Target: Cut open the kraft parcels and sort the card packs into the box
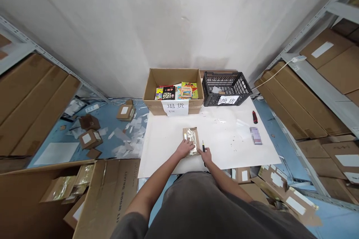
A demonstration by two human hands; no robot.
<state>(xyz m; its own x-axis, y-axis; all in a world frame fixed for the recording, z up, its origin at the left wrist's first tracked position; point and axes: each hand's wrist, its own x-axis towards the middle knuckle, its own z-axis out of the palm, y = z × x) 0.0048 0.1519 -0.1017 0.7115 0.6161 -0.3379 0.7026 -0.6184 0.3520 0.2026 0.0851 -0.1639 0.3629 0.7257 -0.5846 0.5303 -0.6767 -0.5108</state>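
Observation:
A small flat cardboard parcel point(192, 134), wrapped in shiny clear tape, lies on the white tabletop point(162, 138) near its front edge. My left hand point(185, 148) rests on the parcel's left side, fingers stretched over the tape and not wrapped round it. At the parcel's lower right corner, my right hand point(206, 155) is closed around a slim black craft knife point(203, 147). The knife has a yellowish section and a thin tip pointing away from me, just beside the parcel's right edge.
At the table's back stand a cardboard box point(154, 107) of books and a black plastic crate point(209, 99), both with paper signs. A red-black cutter point(254, 117) lies at right. A large open carton point(112, 194) with parcels stands left; shelves flank both sides.

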